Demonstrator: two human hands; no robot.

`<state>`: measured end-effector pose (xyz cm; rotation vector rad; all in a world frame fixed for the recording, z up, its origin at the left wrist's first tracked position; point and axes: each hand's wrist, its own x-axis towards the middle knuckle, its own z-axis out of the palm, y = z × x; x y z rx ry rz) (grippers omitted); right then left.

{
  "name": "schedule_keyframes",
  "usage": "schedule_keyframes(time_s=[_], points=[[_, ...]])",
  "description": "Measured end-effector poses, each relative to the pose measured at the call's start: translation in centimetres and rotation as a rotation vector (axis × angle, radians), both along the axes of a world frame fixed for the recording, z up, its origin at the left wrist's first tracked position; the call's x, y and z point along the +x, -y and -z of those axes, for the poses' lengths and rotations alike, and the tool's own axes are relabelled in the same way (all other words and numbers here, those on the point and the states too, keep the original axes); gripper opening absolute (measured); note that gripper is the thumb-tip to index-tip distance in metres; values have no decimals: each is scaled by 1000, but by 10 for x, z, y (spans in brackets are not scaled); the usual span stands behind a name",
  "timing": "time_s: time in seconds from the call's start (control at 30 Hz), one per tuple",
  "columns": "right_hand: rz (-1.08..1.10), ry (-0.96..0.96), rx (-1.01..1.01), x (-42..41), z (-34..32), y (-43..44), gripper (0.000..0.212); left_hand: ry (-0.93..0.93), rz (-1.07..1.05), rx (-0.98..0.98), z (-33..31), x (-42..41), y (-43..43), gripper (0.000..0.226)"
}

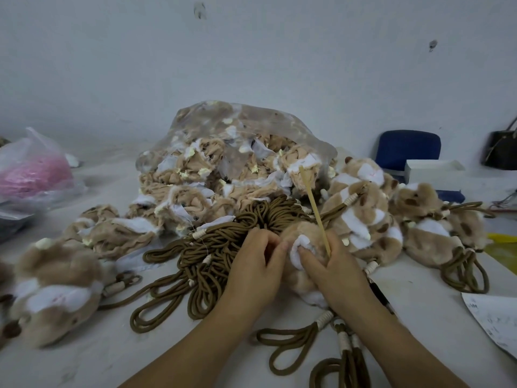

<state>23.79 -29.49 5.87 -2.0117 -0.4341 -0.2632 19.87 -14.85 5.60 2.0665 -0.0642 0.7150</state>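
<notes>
A tan and white plush toy skin (pixel 303 239) sits between both hands at the table's centre. My left hand (pixel 253 264) grips its left side with curled fingers. My right hand (pixel 333 267) clasps its right side and also holds a thin wooden stick (pixel 314 210) that points up and away. A bundle of brown cord loops (pixel 212 242) lies just left of and behind my hands.
A clear plastic bag (pixel 235 152) of unturned plush skins stands behind. Finished plush toys (pixel 369 217) are piled at right, and one (pixel 56 289) lies at left. A pink-filled bag (pixel 33 169) sits far left. A paper sheet (pixel 495 320) lies right; a blue chair (pixel 408 148) stands behind.
</notes>
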Motion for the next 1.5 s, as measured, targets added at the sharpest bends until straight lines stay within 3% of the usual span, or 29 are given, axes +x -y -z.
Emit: schedule_keyframes(time_s=[0.2, 0.4, 0.53, 0.63, 0.7, 0.8, 0.93, 1.03, 1.13, 1.33, 1.4, 1.5], points=[[16, -46, -40, 0, 0, -1, 28, 125, 102, 87, -5, -3, 0, 14], [48, -71, -169, 2, 2, 2, 23, -136, 275, -85, -8, -5, -2, 18], [58, -90, -96, 5, 3, 0, 19, -82, 132, -131, -6, -4, -1, 13], [58, -91, -16, 7, 1, 2, 14, 175, -98, 95, -8, -4, -2, 6], [86, -65, -2, 8, 3, 4, 15, 281, -161, 302, -8, -5, 0, 14], [101, -42, -3, 8, 5, 5, 16, 211, -185, 494, -5, -4, 6, 22], [61, 5, -4, 8, 7, 2, 17, 16, -184, 342, 2, 2, 0, 11], [-6, -16, 29, 8, 9, 1, 21, -90, -63, 68, 3, 3, -3, 10], [-66, -10, 78, 7, 7, 4, 9, -196, 33, -88, -1, 5, -5, 9], [-177, -36, 87, 3, 2, 4, 12, -409, 166, -503, -2, 6, -9, 32], [-170, -32, 72, 4, 2, 4, 25, -426, 219, -502, -3, 5, -11, 29], [-146, 3, -20, 4, 7, 4, 24, -362, 145, -157, -1, 7, -13, 18]])
